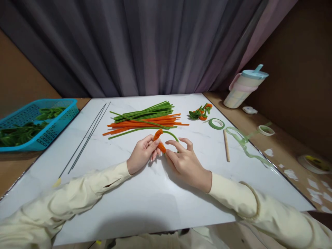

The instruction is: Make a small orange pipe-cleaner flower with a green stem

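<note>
An orange pipe cleaner (161,147), wound into a tight coil and bent, is pinched between the thumb and fingers of my left hand (142,153). A green pipe cleaner (173,135) arcs from behind the coil over to my right hand (187,162). My right thumb and a finger close at the coil's lower end, where the green pipe cleaner meets it; the other fingers are raised and curved. The exact grip there is partly hidden. Just beyond my hands lie a bundle of green pipe cleaners (147,112) and a bundle of orange pipe cleaners (145,123).
Thin dark wires (88,138) lie left, near a blue basket (58,126) of green coiled pieces. At right are orange-and-green pieces (201,112), green tape (216,128), a wooden stick (226,146), a loose translucent ribbon (243,141) and a tumbler (242,90).
</note>
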Action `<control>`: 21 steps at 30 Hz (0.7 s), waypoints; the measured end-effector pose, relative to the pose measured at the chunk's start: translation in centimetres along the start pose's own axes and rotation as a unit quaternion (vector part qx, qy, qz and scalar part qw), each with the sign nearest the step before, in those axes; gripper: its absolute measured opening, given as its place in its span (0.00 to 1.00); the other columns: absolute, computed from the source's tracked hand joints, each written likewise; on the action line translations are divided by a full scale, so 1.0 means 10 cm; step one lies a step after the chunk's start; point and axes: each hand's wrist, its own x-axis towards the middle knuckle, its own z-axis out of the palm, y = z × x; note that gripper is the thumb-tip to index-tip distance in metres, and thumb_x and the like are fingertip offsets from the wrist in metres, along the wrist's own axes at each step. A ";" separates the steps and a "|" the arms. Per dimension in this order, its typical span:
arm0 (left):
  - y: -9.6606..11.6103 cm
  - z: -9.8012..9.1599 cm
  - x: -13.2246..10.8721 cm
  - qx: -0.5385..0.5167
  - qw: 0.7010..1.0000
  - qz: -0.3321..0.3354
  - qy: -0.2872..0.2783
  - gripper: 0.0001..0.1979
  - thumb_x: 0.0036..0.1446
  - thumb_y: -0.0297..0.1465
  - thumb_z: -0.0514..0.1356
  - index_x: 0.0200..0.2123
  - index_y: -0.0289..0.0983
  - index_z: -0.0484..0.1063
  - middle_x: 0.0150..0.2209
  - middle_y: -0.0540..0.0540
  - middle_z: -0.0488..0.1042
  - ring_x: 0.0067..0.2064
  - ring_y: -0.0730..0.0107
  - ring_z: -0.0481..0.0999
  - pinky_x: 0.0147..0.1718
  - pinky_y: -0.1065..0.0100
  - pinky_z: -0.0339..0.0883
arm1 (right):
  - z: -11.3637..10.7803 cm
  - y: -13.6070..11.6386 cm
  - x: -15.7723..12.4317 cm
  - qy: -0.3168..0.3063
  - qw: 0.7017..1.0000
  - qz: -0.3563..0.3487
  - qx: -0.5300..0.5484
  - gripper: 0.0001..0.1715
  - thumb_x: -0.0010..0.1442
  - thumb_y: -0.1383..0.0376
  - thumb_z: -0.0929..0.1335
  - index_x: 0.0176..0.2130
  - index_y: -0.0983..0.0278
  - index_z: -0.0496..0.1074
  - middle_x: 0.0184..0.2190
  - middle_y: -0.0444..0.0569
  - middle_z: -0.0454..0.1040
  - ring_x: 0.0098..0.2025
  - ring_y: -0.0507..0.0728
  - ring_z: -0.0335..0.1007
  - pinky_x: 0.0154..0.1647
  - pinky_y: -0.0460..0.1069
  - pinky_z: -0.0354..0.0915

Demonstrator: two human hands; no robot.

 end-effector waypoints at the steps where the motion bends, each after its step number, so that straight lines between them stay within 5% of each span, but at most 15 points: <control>1: 0.00 0.01 0.00 -0.002 1.000 -0.002 0.003 0.18 0.53 0.45 0.57 0.30 0.34 0.63 0.19 0.52 0.69 0.15 0.82 0.61 0.13 0.77 0.54 | 0.01 -0.01 0.00 0.005 1.000 0.001 0.000 0.12 0.55 0.78 0.59 0.30 0.66 0.67 0.28 0.50 0.75 0.50 0.57 0.64 0.53 0.57 0.46; 21: 0.03 0.01 0.01 -0.020 1.000 0.008 0.007 0.19 0.54 0.45 0.57 0.30 0.33 0.63 0.20 0.51 0.68 0.16 0.81 0.62 0.14 0.76 0.56 | -0.01 0.02 0.02 0.026 0.999 0.029 -0.008 0.10 0.59 0.75 0.60 0.35 0.68 0.69 0.33 0.52 0.75 0.50 0.56 0.64 0.52 0.56 0.45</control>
